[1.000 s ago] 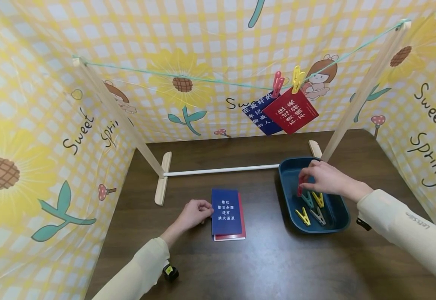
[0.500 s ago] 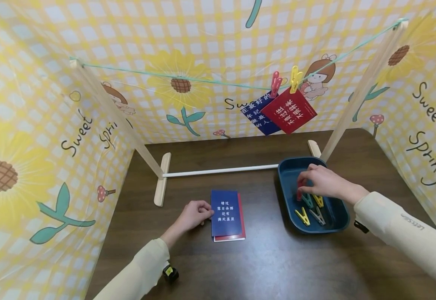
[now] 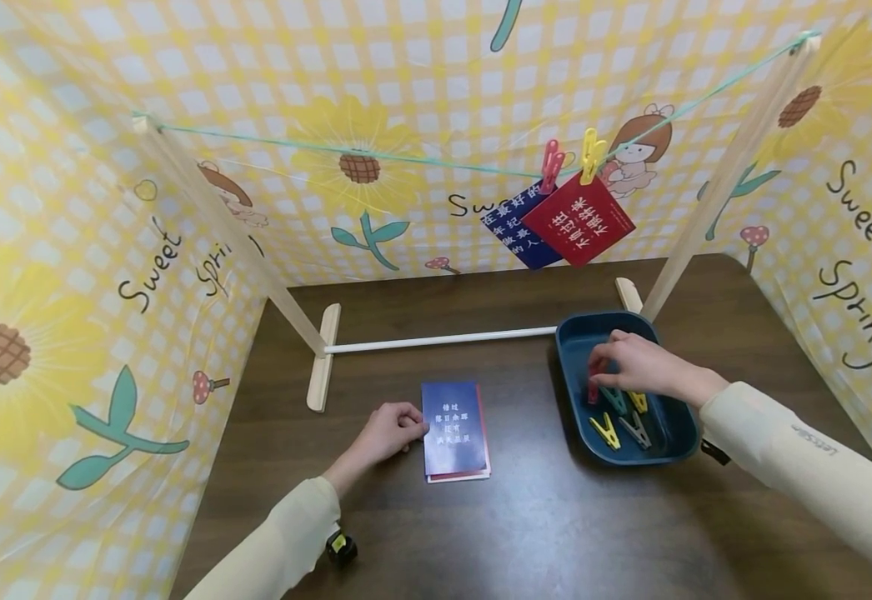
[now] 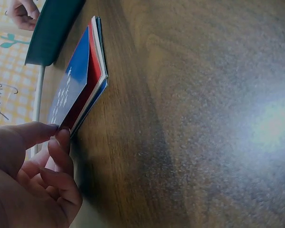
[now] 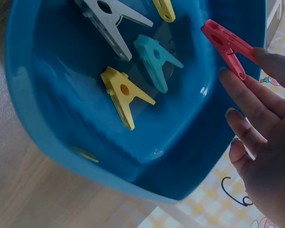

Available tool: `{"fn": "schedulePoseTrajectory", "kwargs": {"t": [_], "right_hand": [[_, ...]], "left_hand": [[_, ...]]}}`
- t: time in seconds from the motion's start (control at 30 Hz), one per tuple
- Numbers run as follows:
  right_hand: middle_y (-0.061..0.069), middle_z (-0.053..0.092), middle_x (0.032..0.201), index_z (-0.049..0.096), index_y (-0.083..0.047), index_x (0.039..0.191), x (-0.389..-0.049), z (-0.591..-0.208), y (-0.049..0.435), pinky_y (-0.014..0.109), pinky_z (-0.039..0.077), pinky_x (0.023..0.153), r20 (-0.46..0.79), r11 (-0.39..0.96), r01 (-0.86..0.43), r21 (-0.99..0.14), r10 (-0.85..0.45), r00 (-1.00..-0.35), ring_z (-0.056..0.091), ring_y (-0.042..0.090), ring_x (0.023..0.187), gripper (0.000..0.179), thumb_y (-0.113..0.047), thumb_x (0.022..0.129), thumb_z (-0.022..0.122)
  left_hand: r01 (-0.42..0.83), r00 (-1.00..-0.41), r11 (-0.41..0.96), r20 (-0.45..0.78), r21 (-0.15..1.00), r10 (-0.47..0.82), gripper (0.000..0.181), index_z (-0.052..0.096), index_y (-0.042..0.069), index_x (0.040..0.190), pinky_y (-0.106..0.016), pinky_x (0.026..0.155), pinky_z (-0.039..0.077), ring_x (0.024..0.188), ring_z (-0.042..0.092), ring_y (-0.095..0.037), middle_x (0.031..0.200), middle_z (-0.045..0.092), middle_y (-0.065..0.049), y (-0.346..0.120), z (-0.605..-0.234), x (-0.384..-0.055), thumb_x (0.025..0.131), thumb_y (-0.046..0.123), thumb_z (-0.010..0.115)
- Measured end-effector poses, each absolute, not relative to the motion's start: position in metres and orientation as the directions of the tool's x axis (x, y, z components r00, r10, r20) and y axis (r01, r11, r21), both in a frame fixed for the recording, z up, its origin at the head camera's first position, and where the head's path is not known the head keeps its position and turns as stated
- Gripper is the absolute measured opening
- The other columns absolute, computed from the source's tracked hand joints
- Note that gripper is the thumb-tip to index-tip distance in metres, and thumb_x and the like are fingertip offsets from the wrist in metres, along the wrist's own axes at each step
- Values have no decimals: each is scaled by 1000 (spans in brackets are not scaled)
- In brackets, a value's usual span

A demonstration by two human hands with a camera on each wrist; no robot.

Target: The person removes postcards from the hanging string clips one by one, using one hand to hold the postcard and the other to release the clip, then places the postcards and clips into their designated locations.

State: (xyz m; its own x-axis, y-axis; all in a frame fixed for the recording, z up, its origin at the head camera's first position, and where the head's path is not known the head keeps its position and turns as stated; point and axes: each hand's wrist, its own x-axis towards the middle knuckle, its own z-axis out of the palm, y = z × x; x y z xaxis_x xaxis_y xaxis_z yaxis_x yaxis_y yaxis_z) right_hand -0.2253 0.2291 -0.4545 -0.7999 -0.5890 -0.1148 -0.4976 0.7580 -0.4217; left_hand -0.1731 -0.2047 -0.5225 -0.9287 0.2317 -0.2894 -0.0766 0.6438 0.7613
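My left hand [image 3: 389, 433] pinches the near-left edge of a blue card [image 3: 454, 429] with white writing. That card is the top one of a stack; in the left wrist view its edge is raised off the red card [image 4: 87, 88] below. Over the dark blue plastic tub [image 3: 573, 417], my right hand [image 3: 642, 364] holds a red clothespin [image 5: 228, 45] between thumb and fingers. In the tub lie a yellow clothespin [image 5: 126, 95], a teal clothespin [image 5: 156, 61], a grey clothespin [image 5: 109, 21] and another yellow clothespin [image 5: 166, 8].
A green string [image 3: 316, 148] spans two wooden posts [image 3: 229, 237] behind the stack. From it hang a blue card [image 3: 514, 229] and a red card [image 3: 580, 221], clipped by a red clothespin [image 3: 552, 165] and a yellow clothespin [image 3: 592, 157]. A white rod [image 3: 443, 339] joins the posts' feet.
My right hand has shifted slightly left within the tub, still holding the red clothespin. The top blue card now catches more light and covers more of the red card; my left hand has barely moved.
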Motion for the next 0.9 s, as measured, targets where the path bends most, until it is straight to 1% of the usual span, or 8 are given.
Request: {"fn": "schedulePoseTrajectory", "kwargs": {"t": [0.2,0.4,0.63,0.77,0.9], "right_hand": [[-3,73,93,77,-10,104,-225,-462,225,31,45,71,-142,768,-483,-422,-581,-801,53,17,87,17,-24,94,79],[-2,71,90,77,-10,101,-228,-463,219,33,45,72,-193,795,-444,-414,-553,-810,52,19,88,15,-24,95,77],[2,73,91,77,-7,101,-234,-464,215,40,54,78,-242,819,-405,-407,-524,-817,59,22,90,17,-23,96,76],[3,74,91,77,-5,101,-237,-467,211,39,57,76,-264,820,-394,-415,-523,-811,64,20,85,19,-23,96,76],[3,74,88,78,-4,101,-240,-470,206,35,58,71,-303,835,-360,-416,-501,-811,64,16,77,19,-22,97,74]], "left_hand": [[-74,-931,663,-290,745,223,12,74,3,97,-26,55,50,56,60,-12,75,72,-1,-204,-523,-173,98,15,72],[-78,-932,666,-291,742,215,14,75,4,96,-26,53,50,54,59,-12,73,71,0,-202,-523,-175,101,14,67],[-66,-928,659,-288,749,235,13,73,3,95,-26,53,50,54,59,-12,74,72,-1,-203,-524,-176,102,11,66],[-65,-927,664,-291,745,236,13,73,3,94,-27,53,49,54,59,-12,74,71,-1,-204,-525,-177,102,10,66],[-74,-922,666,-306,742,238,12,73,4,93,-26,53,49,54,59,-12,73,71,-1,-204,-525,-178,101,10,67]]}}
